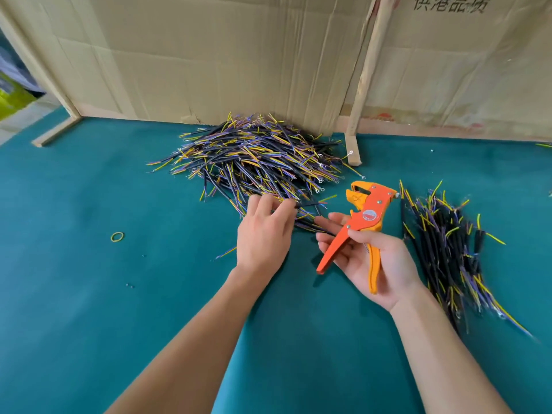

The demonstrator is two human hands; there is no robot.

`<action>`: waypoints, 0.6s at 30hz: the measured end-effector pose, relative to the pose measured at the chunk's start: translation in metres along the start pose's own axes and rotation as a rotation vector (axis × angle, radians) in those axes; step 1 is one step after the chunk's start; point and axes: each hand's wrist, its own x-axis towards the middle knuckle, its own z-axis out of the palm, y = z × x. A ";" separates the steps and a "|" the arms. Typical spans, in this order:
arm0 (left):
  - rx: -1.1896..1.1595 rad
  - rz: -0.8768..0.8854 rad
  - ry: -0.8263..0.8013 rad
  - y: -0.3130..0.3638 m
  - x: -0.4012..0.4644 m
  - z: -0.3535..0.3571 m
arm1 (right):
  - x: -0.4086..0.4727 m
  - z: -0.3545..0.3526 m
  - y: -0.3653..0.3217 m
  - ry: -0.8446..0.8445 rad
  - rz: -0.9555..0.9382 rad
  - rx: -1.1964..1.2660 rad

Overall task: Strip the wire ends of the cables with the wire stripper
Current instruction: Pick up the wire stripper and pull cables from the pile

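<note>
A big heap of short black cables (pixel 257 156) with yellow, purple and orange wire ends lies on the green table, against the cardboard wall. My left hand (pixel 263 234) is at the heap's near edge and pinches one black cable (pixel 310 204) between thumb and fingers. My right hand (pixel 367 258), palm up, holds the orange wire stripper (pixel 363 219) with the thumb over its body; the handles are spread and the jaws point up and away. A second, smaller pile of cables (pixel 448 249) lies to the right of that hand.
A creased cardboard wall (pixel 239 55) with a wooden post (pixel 366 73) closes off the back of the green table (pixel 119 294). A yellow rubber band (pixel 117 236) lies to the left of my left hand. Small bits of wire dot the cloth.
</note>
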 end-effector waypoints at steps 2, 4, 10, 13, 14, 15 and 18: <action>-0.004 0.065 -0.020 0.000 -0.002 0.000 | 0.002 0.002 0.002 -0.001 -0.003 0.029; -0.017 0.118 -0.024 -0.002 -0.003 0.002 | 0.005 0.002 0.003 0.020 -0.023 0.061; -0.012 0.248 -0.032 -0.004 -0.004 0.003 | 0.007 0.002 0.004 0.064 -0.093 0.156; -0.020 0.250 -0.047 -0.001 -0.008 0.002 | 0.009 0.002 0.004 0.071 -0.098 0.140; -0.026 0.228 -0.050 0.000 -0.009 0.002 | 0.009 0.002 0.004 0.065 -0.098 0.127; -0.041 0.196 -0.053 0.002 -0.009 0.001 | 0.009 0.002 0.005 0.060 -0.096 0.119; -0.135 0.092 -0.098 0.020 -0.009 0.001 | 0.009 0.002 0.003 0.062 -0.082 0.131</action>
